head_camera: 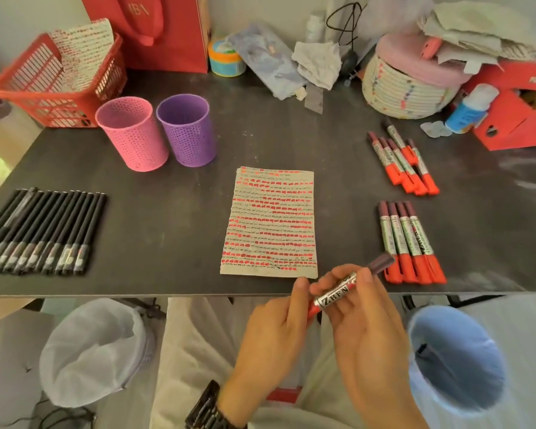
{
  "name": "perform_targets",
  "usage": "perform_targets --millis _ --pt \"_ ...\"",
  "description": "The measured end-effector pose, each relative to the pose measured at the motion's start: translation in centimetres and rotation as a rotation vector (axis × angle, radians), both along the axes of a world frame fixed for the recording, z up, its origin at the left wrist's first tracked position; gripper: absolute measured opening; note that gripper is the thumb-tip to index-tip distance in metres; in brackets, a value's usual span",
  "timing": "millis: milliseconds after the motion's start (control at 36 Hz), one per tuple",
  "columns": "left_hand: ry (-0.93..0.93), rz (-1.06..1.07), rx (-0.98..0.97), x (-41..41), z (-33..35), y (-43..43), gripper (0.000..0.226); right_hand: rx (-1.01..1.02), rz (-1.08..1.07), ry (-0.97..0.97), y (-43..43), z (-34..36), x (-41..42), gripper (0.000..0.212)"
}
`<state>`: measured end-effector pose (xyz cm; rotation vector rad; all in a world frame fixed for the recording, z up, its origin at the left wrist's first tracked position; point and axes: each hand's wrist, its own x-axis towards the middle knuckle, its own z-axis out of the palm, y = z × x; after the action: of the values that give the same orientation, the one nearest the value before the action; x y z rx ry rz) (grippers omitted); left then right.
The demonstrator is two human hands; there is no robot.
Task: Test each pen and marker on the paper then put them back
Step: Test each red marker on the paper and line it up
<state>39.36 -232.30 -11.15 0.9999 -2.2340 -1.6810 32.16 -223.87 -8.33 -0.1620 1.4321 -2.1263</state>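
Observation:
A sheet of paper (270, 222) covered in rows of red marks lies at the table's middle. Both hands hold one red marker (338, 294) with a silver label at the near table edge, just below the paper. My left hand (273, 332) grips its red cap end and my right hand (362, 317) wraps its barrel; the maroon end points up and right. Several capped red markers (410, 243) lie in a row to the right, with another pile of markers (401, 159) farther back. A row of black pens (41, 232) lies at the left.
A pink mesh cup (133, 134) and a purple mesh cup (188, 130) stand behind the paper. A red basket (53, 85), red bag, woven basket (406, 91) and red box crowd the back. Below the table edge sit a lined bin (96, 351) and a blue bin (455, 357).

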Motion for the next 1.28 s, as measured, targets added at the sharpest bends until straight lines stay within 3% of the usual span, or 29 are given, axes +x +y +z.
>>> perform_targets --millis 83,167,361,556,694,750,861,1000,1111,1167,1278 --pt "-0.006 0.014 -0.139 -0.1 -0.4 0.3 0.065 -0.179 -0.084 -0.254 0.0 0.4 0.6 0.017" --pt "-0.034 0.028 -0.282 -0.1 -0.7 0.8 0.064 -0.276 -0.184 -0.417 -0.1 0.8 0.4 0.027" --pt "-0.085 0.015 -0.352 -0.4 -0.4 1.9 0.078 -0.218 -0.190 -0.409 0.0 1.2 -0.2 0.049" --pt "-0.096 -0.092 -0.191 0.6 0.3 1.5 0.062 -0.234 0.021 -0.410 0.3 1.0 -1.2 0.048" --pt "-0.295 -0.151 0.082 3.0 0.0 -0.6 0.072 -0.339 0.079 -0.336 1.9 1.9 -5.0 0.049" --pt "-0.266 -0.078 0.007 3.7 0.0 -1.2 0.072 -0.357 0.056 -0.277 2.5 2.3 -6.7 0.050" --pt "-0.009 0.002 -0.098 4.2 -0.7 -1.4 0.064 -0.280 0.080 -0.233 1.6 2.0 -7.2 0.050" --pt "0.254 0.018 -0.718 3.0 -1.8 -1.0 0.040 -0.021 0.114 -0.107 0.5 1.3 -6.5 0.059" --pt "0.324 -0.042 -0.939 2.4 -3.2 -1.2 0.028 0.121 0.163 0.011 0.0 1.2 -6.5 0.069" --pt "0.304 -0.067 -0.996 1.9 -4.0 -1.2 0.022 0.183 0.170 0.070 -0.4 1.1 -6.3 0.063" --pt "0.221 -0.107 -1.031 1.4 -5.4 -1.2 0.023 0.284 0.123 0.249 -1.3 0.4 -6.4 0.029"
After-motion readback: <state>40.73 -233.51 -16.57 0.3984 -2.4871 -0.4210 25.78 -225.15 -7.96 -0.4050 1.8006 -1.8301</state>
